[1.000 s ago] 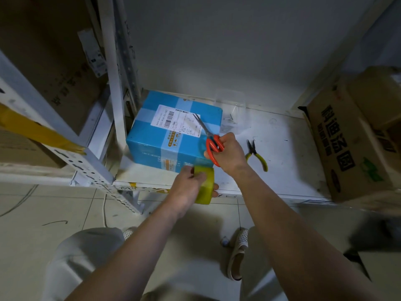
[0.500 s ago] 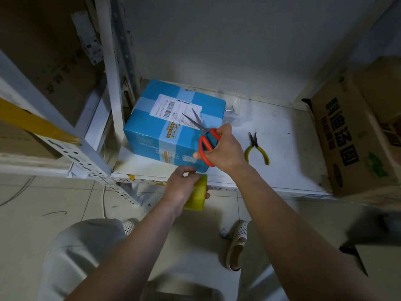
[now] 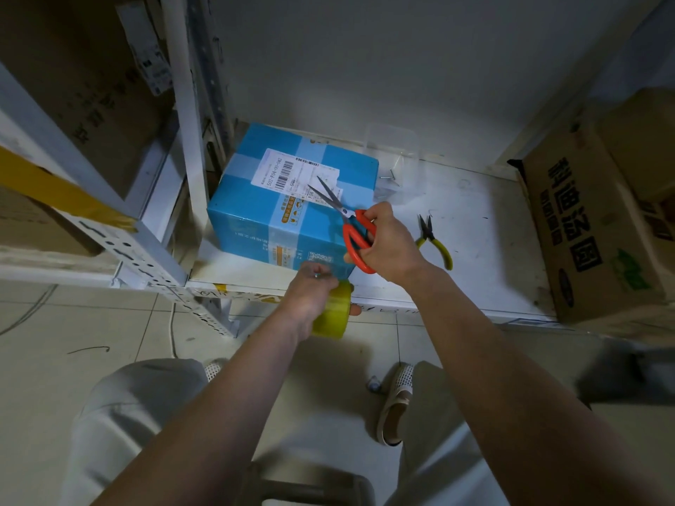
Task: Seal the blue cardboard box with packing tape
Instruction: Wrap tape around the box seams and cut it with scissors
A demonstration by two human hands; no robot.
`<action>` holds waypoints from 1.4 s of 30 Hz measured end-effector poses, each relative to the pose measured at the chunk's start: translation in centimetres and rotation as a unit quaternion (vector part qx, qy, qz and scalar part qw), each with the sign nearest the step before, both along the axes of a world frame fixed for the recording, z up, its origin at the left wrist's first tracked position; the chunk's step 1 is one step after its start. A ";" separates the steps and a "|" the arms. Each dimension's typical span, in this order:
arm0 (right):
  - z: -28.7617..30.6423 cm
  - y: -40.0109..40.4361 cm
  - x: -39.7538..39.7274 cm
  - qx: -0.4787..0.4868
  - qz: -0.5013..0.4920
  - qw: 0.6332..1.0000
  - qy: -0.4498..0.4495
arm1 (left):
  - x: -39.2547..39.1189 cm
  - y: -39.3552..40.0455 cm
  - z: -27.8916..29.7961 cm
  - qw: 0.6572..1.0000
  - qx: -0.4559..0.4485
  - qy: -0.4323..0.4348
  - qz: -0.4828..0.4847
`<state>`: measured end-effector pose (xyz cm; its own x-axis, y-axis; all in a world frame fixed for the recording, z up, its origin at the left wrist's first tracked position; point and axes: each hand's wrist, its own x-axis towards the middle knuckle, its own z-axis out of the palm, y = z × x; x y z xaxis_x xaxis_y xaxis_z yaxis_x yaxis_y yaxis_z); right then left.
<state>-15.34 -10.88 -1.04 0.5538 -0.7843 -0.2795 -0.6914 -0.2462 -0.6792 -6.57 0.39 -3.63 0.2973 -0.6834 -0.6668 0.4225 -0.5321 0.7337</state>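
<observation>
While the blue cardboard box sits on the white shelf, the left hand grips a yellowish tape roll below its front edge, its strip apparently reaching the box; the right hand holds red-handled scissors, blades parted, beside yellow-handled pliers.

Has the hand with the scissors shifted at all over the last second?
Yes. The right hand has carried the scissors away from the blue box top toward its near right corner, closer to the pliers; the blades now stand open.
</observation>
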 end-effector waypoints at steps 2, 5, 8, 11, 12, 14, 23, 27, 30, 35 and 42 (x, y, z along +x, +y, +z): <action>-0.1 -0.2 -0.1 0.003 0.003 1.000 0.002 | 0.1 -0.1 -0.2 1.000 -0.009 0.027 0.000; 0.0 -0.3 -0.1 0.033 -0.005 0.999 -0.028 | 0.2 -0.1 -0.4 1.000 -0.010 0.016 0.000; 0.0 -0.5 -1.6 0.082 -0.053 0.991 -0.092 | 0.1 0.0 -0.4 0.999 -0.003 0.031 0.023; 0.5 -0.8 -4.9 0.119 -0.089 0.984 -0.102 | 0.1 0.1 -0.4 0.999 -0.002 0.037 0.033; 0.7 -0.8 -6.2 0.137 -0.075 0.985 -0.078 | 0.2 0.1 -0.6 0.999 -0.002 0.031 0.036; 1.1 -0.4 -8.3 0.185 -0.036 0.981 -0.037 | 0.1 0.1 -0.7 0.999 -0.003 0.020 0.041; 1.3 -0.7 -10.1 0.287 0.007 0.953 0.094 | 0.4 -0.1 -0.8 0.999 0.000 -0.010 0.045; 1.1 -0.9 -9.1 0.295 0.008 0.950 0.100 | 0.5 -0.2 -0.7 0.998 0.007 -0.030 0.058; 1.0 -1.2 -8.1 0.298 0.016 0.948 0.111 | 0.7 -0.1 -0.7 0.997 0.009 -0.038 0.062; 1.2 -1.7 -6.4 0.280 0.025 0.954 0.107 | 0.8 -0.2 -0.7 0.998 0.015 -0.034 0.060; 0.9 -2.1 -5.3 0.249 0.054 0.959 0.123 | 1.0 -0.1 -0.7 0.998 0.036 -0.042 0.042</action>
